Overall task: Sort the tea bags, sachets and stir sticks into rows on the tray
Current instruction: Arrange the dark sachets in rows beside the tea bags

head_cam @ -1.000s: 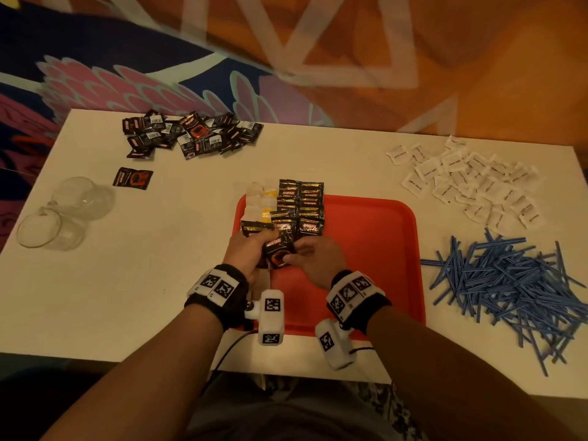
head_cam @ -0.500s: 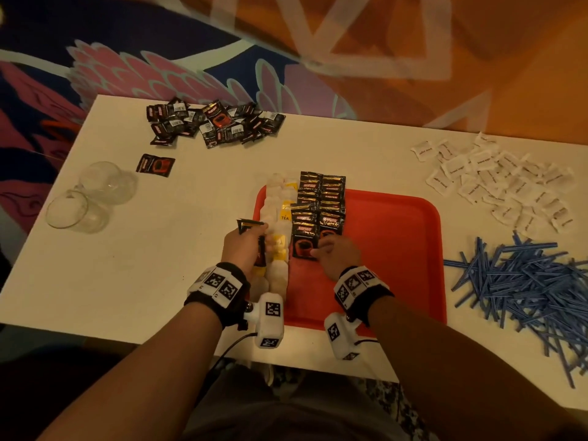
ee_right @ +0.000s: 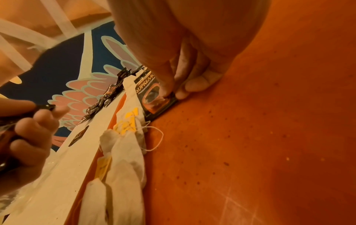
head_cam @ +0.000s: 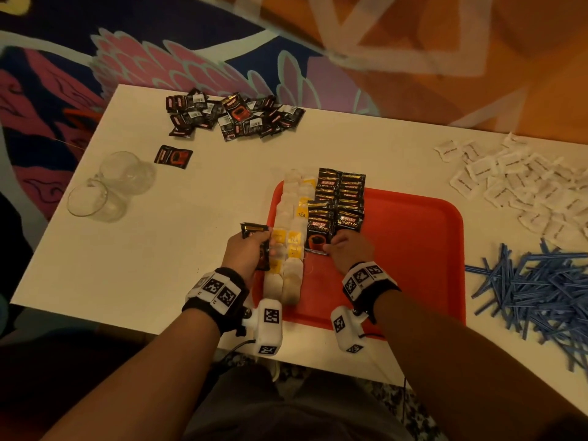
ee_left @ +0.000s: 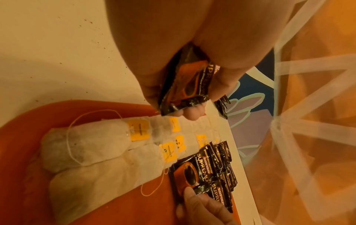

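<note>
sachets: glossy foil | tea bags: matt paper | tray: smooth plastic

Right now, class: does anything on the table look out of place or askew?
Yes. One black sachet lies alone, apart from the sachet pile. The rows of tea bags and coffee sachets overhang the tray's far rim.

The head view looks steeply down over the white table. Each wrist view sits close and low behind its own fingers, and both share the red tray with the tea bags.
</note>
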The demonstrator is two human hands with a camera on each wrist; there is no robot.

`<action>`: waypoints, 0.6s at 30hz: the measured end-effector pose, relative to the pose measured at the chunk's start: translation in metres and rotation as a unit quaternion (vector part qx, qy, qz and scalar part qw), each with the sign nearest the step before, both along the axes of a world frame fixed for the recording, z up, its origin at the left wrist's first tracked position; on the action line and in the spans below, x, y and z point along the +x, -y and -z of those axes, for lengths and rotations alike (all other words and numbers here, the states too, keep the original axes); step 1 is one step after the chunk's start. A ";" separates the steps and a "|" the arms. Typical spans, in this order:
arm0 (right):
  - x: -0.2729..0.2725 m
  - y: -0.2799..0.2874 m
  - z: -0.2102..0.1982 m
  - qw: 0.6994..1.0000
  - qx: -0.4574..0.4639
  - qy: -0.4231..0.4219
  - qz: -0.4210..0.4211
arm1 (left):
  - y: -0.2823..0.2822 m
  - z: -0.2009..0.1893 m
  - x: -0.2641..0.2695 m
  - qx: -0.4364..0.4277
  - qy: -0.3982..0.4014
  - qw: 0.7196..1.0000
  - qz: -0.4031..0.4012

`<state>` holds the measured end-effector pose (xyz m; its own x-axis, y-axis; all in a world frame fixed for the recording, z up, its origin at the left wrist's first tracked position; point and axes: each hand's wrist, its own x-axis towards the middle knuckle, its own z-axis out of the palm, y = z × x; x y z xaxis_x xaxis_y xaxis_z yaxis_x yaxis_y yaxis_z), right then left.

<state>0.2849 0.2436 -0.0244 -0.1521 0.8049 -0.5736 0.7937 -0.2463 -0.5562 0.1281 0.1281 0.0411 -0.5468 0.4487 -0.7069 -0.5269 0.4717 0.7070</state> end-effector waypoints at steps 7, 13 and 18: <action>0.000 0.001 -0.001 1.000 -0.010 -0.007 0.015 | 0.000 0.003 0.000 0.003 0.004 1.000 -0.004; 0.008 0.002 -0.008 0.999 -0.003 -0.015 0.029 | -0.005 0.002 0.003 0.003 0.015 1.000 0.006; 0.015 0.005 -0.022 0.998 0.012 -0.053 0.012 | -0.012 0.004 0.010 -0.003 -0.035 0.999 0.029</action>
<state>0.2998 0.2390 -0.0020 -0.1911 0.8227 -0.5355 0.7233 -0.2508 -0.6434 0.1383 0.1401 0.0374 -0.5685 0.4765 -0.6706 -0.4479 0.5045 0.7382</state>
